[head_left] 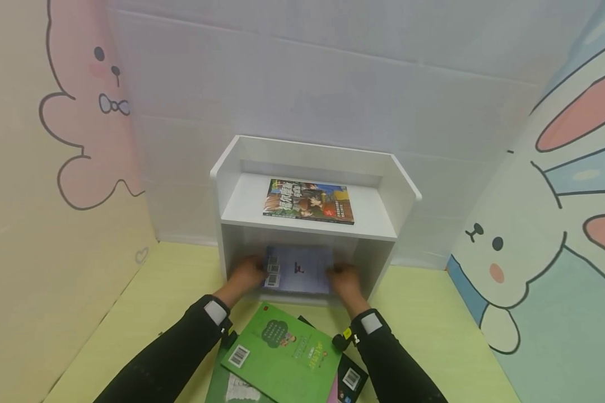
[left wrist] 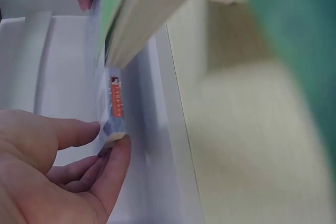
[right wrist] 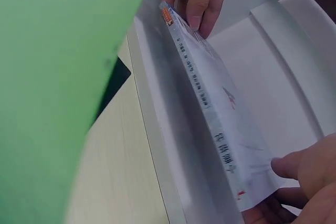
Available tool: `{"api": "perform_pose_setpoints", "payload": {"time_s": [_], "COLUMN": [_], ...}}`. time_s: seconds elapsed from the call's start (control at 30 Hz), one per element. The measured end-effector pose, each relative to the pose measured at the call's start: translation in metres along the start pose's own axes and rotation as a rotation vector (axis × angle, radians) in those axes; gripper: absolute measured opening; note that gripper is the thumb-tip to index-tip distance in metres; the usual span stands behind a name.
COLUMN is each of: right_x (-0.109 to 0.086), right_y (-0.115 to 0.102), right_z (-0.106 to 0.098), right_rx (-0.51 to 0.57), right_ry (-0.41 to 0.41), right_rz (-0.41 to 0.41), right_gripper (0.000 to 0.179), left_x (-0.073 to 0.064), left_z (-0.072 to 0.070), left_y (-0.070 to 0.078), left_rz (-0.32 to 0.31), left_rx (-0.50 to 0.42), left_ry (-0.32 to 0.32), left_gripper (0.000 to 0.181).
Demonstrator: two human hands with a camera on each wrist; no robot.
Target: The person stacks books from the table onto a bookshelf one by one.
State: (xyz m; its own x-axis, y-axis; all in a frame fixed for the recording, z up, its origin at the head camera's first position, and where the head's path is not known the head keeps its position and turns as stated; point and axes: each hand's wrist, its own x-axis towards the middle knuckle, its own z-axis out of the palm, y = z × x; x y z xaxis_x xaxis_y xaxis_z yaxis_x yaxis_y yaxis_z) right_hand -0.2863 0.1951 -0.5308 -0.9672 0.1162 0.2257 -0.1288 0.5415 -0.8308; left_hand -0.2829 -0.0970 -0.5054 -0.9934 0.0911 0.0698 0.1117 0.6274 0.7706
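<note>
Left hand (head_left: pixel 249 272) at nine o'clock, right hand (head_left: pixel 345 280) at three | both pinched a blue book (head_left: pixel 307 271) by opposite ends, likely for balance | book held low inside the white shelf (head_left: pixel 307 230)

Seemingly a children's reading corner: a pink cartoon bear (head_left: pixel 93 143) left of the shelf (head_left: pixel 244 204), a rabbit (head_left: pixel 519 235) right, books (head_left: pixel 310 274) inside it

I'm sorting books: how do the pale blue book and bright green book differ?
The pale blue rectangular book is held; the bright green rectangular book isn't. The blue book is inside the white shelf; the green book lies outside, atop other books. Both show barcodes.
</note>
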Motion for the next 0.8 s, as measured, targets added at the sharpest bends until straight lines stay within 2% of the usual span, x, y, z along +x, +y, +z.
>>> {"api": "perform_pose_setpoints", "payload": {"time_s": [0.13,0.27,0.4,0.53,0.8], "right_x": [0.001,0.004,0.004,0.004,0.007], "right_y": [0.005,0.006,0.007,0.003,-0.011], "right_z": [0.002,0.005,0.008,0.008,0.004], "right_rx": [-0.025,-0.055,-0.062,-0.053,-0.058], "right_ry": [-0.034,-0.075,-0.107,-0.126,-0.167], "right_rz": [0.032,0.073,0.143,0.19,0.257], "right_gripper": [0.037,0.039,0.043,0.037,0.031], "left_x": [0.007,0.008,0.008,0.013,0.023], "left_z": [0.0,-0.002,-0.003,-0.002,-0.002], "left_y": [-0.003,0.0,0.002,-0.003,-0.006], "left_rz": [-0.014,-0.065,-0.082,-0.095,-0.115], "left_rx": [0.059,0.107,0.115,0.112,0.141], "left_ry": [-0.056,-0.121,-0.144,-0.161,-0.211], "left_gripper": [0.036,0.034,0.041,0.044,0.015]}}
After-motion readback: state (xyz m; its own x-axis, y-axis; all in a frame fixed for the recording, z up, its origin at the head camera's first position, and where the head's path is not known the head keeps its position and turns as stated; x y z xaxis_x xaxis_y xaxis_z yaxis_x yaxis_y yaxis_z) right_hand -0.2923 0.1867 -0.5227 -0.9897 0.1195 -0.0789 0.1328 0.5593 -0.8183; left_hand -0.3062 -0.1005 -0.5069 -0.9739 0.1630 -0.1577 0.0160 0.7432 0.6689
